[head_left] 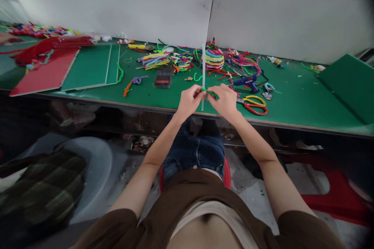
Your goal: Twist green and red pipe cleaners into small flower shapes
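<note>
One cam, head-mtd, looking fwd & steeply down past the wearer's brown shirt [201, 183], v. close at btm (wide angle, dark at top R corner). Left hand [189, 102] & right hand [225, 99] approx mid-frame, further off; green desk [304, 101] beyond, white panel [271, 11] at top.

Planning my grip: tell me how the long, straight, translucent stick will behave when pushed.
The long, straight, translucent stick is probably fairly stiff, since its upper length shows no sag, and likely light, being so slim.
</note>
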Demonstrator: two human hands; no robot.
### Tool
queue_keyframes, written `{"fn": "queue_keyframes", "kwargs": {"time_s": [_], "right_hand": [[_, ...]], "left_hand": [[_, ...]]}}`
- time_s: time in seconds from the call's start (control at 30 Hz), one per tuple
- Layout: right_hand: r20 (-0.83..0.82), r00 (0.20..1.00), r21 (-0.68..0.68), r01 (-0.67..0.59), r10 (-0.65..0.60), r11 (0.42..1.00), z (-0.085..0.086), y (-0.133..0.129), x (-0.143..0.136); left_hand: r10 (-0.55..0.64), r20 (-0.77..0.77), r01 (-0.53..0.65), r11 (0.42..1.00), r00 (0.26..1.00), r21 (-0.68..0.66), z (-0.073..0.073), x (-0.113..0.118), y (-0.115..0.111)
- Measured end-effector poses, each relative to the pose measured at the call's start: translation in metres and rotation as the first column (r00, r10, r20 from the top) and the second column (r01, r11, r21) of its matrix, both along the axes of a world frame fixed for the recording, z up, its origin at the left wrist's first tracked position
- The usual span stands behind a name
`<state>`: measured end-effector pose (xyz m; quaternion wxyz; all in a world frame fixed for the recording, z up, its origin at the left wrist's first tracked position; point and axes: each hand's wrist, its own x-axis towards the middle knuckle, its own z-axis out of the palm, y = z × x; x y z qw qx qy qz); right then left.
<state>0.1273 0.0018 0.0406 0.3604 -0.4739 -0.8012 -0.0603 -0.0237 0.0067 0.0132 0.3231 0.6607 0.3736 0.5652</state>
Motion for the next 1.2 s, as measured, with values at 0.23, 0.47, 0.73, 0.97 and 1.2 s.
{"fn": "queue_keyframes", "kwargs": {"time_s": [0.23, 0.47, 0.73, 0.97, 1.2], "right_hand": [[0.31, 0.921, 0.089, -0.273, 0.234, 0.958, 0.009, 0.004, 0.019], [0.514, 0.641, -0.214, -0.547, 0.57, 0.809, 0.047, 0.001, 0.023], [0.328, 0.9, 0.01, -0.306, 0.286, 0.952, 0.039, -0.013, 0.022], [0.03, 0.982, 0.064, -0.187, 0.186, 0.98, 0.032, -0.017, 0.015], [-0.446, 0.875, -0.206, -0.306, 0.19, 0.929, 0.025, -0.013, 0.008]], "left_hand": [[-0.3, 0.421, 0.485, 0.749, 0.856, -0.452, 0.004, -0.008, 0.009], [-0.333, 0.678, 0.755, 0.317, 0.655, -0.574, -0.001, -0.016, 0.014], [-0.268, 0.406, 0.389, 0.887, 0.874, -0.251, 0.007, -0.008, -0.001], [0.106, -0.115, -0.067, 0.95, 0.988, 0.304, 0.009, -0.012, -0.007], [0.302, -0.036, -0.264, 0.879, 0.953, 0.398, 0.001, 0.0, -0.007]]}}
